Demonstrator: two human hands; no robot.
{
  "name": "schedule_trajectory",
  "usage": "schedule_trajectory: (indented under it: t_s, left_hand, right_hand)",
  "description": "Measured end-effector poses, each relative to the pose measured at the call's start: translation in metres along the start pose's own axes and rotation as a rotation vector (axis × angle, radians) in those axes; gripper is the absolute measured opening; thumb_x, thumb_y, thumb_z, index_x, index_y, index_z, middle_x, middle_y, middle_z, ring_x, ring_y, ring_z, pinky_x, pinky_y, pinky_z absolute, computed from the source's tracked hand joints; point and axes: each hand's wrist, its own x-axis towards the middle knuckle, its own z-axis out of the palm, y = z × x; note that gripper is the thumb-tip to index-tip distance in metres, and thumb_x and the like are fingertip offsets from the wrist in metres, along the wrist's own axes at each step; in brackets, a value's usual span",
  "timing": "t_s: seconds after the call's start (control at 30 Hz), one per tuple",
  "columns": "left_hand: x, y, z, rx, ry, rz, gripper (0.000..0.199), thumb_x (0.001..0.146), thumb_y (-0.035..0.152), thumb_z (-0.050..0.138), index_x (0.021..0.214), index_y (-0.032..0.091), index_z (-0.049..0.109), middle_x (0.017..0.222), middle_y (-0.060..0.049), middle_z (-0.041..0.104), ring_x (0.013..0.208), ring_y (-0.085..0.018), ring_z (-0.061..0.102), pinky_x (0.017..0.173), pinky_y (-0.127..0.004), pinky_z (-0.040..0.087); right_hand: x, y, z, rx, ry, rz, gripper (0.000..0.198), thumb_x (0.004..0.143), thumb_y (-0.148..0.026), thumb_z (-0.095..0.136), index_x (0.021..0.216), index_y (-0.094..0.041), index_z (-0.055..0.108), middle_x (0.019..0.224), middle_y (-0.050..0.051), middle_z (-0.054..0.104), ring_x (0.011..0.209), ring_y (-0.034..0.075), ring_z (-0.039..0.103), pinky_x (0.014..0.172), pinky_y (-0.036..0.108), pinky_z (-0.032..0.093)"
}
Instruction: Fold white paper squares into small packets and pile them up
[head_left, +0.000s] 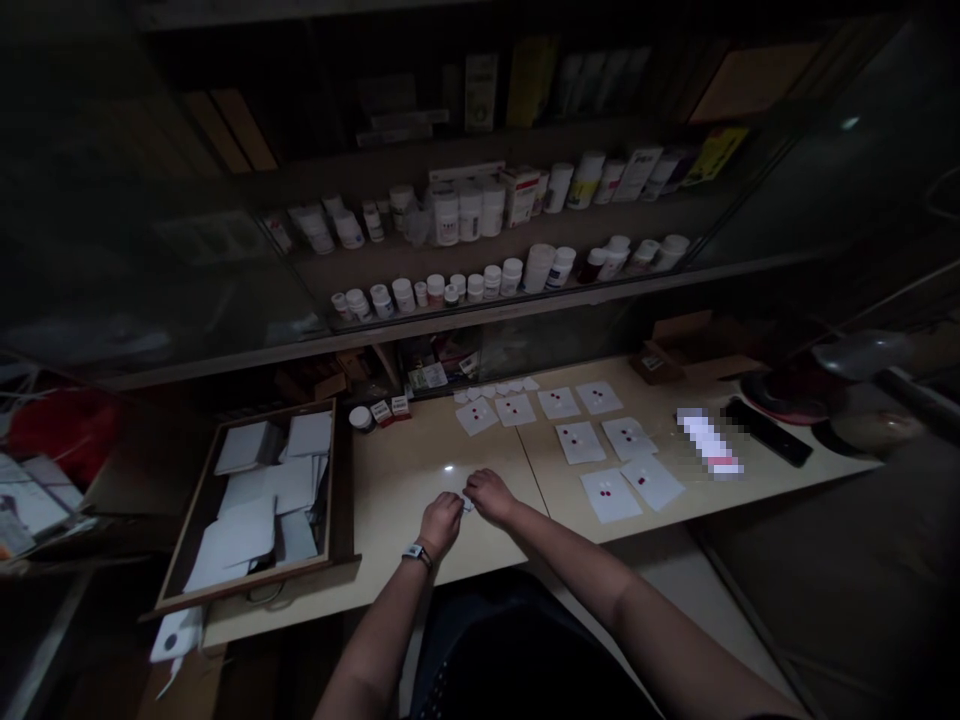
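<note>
My left hand (pixel 441 522), with a watch (pixel 417 552) on its wrist, and my right hand (pixel 489 493) meet over the table's front half. Both have closed fingers around a small white folded paper (pixel 468 504), mostly hidden by them. To their right, several square white papers (pixel 611 508) lie flat in pairs, bearing small dark red pills (pixel 606 491) and what look like white ones. Behind these, a row of small folded white paper packets (pixel 496 390) runs along the table's back edge.
A wooden drawer (pixel 330 500) with stacked white paper (pixel 244 530) stands at left. Near it are a white-lidded jar (pixel 361 418) and small boxes (pixel 391 410). A black phone (pixel 769 432) and an open carton (pixel 697 345) lie right. Medicine bottles (pixel 469 212) line the shelves.
</note>
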Motion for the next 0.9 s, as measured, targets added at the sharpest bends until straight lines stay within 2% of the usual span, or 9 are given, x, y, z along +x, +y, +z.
schedule_trajectory:
  t_s: [0.17, 0.27, 0.37, 0.47, 0.6, 0.9]
  left_hand:
    - [-0.001, 0.004, -0.004, 0.02, 0.017, 0.021, 0.024, 0.088, 0.015, 0.043, 0.093, 0.02, 0.066, 0.093, -0.009, 0.063, 0.092, -0.02, 0.056, 0.081, -0.031, 0.048]
    - [-0.004, 0.005, -0.005, 0.024, -0.014, 0.022, 0.025, 0.087, 0.016, 0.043, 0.099, 0.02, 0.065, 0.097, -0.01, 0.063, 0.095, -0.021, 0.056, 0.084, -0.033, 0.049]
    - [-0.008, 0.002, -0.003, 0.023, -0.052, 0.029, 0.032, 0.085, 0.015, 0.044, 0.112, 0.02, 0.061, 0.108, -0.011, 0.063, 0.103, -0.022, 0.055, 0.089, -0.035, 0.049]
    - [-0.012, 0.001, 0.001, 0.022, -0.035, 0.034, 0.041, 0.084, 0.013, 0.043, 0.124, 0.019, 0.054, 0.122, -0.011, 0.059, 0.114, -0.023, 0.051, 0.096, -0.038, 0.047]
    - [-0.017, 0.005, 0.006, 0.049, -0.012, 0.038, 0.048, 0.085, 0.013, 0.041, 0.133, 0.016, 0.046, 0.132, -0.014, 0.053, 0.125, -0.025, 0.046, 0.101, -0.04, 0.043]
    - [-0.028, 0.011, 0.005, 0.153, -0.099, 0.053, 0.056, 0.085, 0.02, 0.043, 0.14, 0.014, 0.036, 0.147, -0.015, 0.034, 0.137, -0.028, 0.029, 0.107, -0.046, 0.032]
  right_hand:
    - [-0.002, -0.002, 0.001, -0.03, -0.004, -0.007, 0.022, 0.091, -0.024, 0.048, 0.095, -0.018, 0.069, 0.093, 0.01, 0.064, 0.092, 0.022, 0.051, 0.084, 0.034, 0.034]
    - [-0.008, -0.002, 0.001, -0.026, 0.004, -0.027, 0.024, 0.091, -0.022, 0.048, 0.105, -0.017, 0.066, 0.097, 0.01, 0.063, 0.096, 0.022, 0.052, 0.086, 0.034, 0.035]
    - [-0.019, -0.001, 0.002, -0.023, 0.015, -0.056, 0.034, 0.09, -0.018, 0.047, 0.123, -0.018, 0.056, 0.11, 0.012, 0.061, 0.103, 0.023, 0.051, 0.09, 0.036, 0.035]
    - [-0.03, 0.0, 0.004, -0.036, 0.02, -0.087, 0.044, 0.091, -0.015, 0.044, 0.134, -0.021, 0.045, 0.127, 0.013, 0.054, 0.112, 0.023, 0.049, 0.094, 0.038, 0.034]
    - [-0.039, -0.002, 0.008, -0.069, 0.011, -0.064, 0.048, 0.091, -0.013, 0.042, 0.138, -0.021, 0.041, 0.138, 0.015, 0.046, 0.12, 0.025, 0.045, 0.098, 0.043, 0.032]
    - [-0.038, -0.009, 0.01, -0.064, -0.003, 0.013, 0.052, 0.088, -0.012, 0.042, 0.14, -0.018, 0.04, 0.139, 0.016, 0.045, 0.124, 0.026, 0.042, 0.1, 0.045, 0.032]
